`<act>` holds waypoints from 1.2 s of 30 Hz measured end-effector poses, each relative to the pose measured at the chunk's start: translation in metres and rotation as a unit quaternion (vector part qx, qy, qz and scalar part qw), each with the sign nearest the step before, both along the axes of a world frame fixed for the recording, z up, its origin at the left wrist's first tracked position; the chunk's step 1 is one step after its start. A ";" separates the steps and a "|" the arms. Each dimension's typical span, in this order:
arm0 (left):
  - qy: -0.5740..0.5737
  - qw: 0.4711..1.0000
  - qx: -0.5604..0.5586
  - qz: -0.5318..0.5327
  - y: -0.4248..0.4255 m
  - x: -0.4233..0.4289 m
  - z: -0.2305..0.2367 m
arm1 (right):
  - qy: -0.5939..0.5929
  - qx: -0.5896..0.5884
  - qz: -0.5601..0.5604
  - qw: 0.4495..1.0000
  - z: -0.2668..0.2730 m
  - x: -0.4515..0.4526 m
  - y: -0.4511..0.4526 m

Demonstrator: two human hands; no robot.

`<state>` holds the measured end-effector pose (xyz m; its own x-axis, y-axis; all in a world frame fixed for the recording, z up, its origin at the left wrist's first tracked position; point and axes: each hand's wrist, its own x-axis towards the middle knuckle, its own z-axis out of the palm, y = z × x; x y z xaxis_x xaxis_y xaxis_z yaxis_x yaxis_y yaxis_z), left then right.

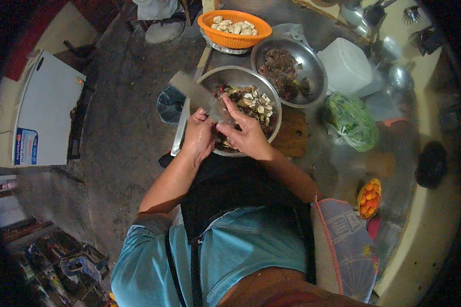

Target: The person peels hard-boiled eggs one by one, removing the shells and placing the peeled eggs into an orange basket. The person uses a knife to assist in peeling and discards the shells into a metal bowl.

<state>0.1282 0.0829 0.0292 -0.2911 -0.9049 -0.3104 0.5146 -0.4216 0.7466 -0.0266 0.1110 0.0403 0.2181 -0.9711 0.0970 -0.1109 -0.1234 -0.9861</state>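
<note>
My left hand (pixel 200 134) is closed around the handle end of a broad-bladed cleaver (pixel 194 92), its blade pointing up and to the left. At the blade's lower end, my right hand (pixel 246 134) is held with thumb and forefinger apart; whether it pinches a small piece cannot be told. Both hands are over the near part of a steel bowl (pixel 277 115) that holds pale chopped cubes (pixel 259 103) on a dark mixture. Touching its upper right side is a second steel bowl (pixel 323 76) with dark shredded food (pixel 278 67).
An orange plastic basket (pixel 234 40) of pale pieces stands at the back. On the right are a white container (pixel 345 67), a plastic bag of green leaves (pixel 351 121) and a small dish of orange fruits (pixel 368 199). A wooden board (pixel 292 134) lies beside the near bowl.
</note>
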 end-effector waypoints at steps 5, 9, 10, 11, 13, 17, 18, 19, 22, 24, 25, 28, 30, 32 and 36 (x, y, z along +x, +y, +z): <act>0.035 0.999 0.005 -0.007 0.004 -0.008 -0.004 | -0.059 0.170 0.009 0.984 0.023 -0.017 0.001; 0.014 0.999 0.010 -0.033 0.007 -0.010 0.014 | -0.064 0.224 0.055 0.971 0.038 -0.015 0.010; 0.013 0.999 0.011 -0.032 0.009 -0.011 0.024 | -0.046 0.185 0.044 0.981 0.036 -0.013 0.009; 0.005 0.999 0.002 -0.033 0.009 -0.011 0.023 | -0.028 0.147 0.032 0.988 0.032 -0.008 0.007; -0.012 0.999 -0.016 -0.036 0.010 -0.010 0.021 | -0.016 0.094 0.020 0.995 0.024 -0.004 0.006; -0.034 0.999 -0.029 -0.031 0.005 -0.005 -0.005 | -0.011 0.063 0.019 0.998 0.014 -0.007 0.000; -0.044 0.998 -0.037 -0.026 0.005 -0.005 -0.007 | -0.008 0.087 0.027 0.996 0.018 -0.009 0.000; -0.053 0.997 -0.045 -0.022 0.005 -0.005 -0.008 | -0.004 0.111 0.035 0.993 0.023 -0.011 -0.001; -0.083 0.993 -0.076 -0.033 0.006 -0.002 -0.006 | -0.004 0.172 0.050 0.984 0.036 -0.018 0.000; -0.169 0.978 -0.121 -0.016 0.009 -0.006 0.000 | -0.002 0.100 0.018 0.995 0.027 -0.013 0.002; -0.211 0.967 -0.143 -0.007 0.011 -0.008 0.002 | -0.040 0.133 0.019 0.990 0.024 -0.017 0.000; -0.125 0.980 -0.153 -0.037 0.008 -0.010 0.001 | -0.206 0.211 0.047 0.954 0.016 -0.028 -0.004; 0.032 0.997 -0.070 -0.020 0.005 -0.013 0.009 | -0.344 0.273 0.081 0.895 0.004 -0.030 -0.004; 0.110 0.994 -0.009 -0.007 0.003 -0.014 0.013 | -0.357 0.286 0.090 0.885 -0.002 -0.033 -0.006; 0.077 0.996 0.051 -0.008 0.001 -0.007 0.016 | -0.042 0.190 0.036 0.980 0.018 -0.016 -0.001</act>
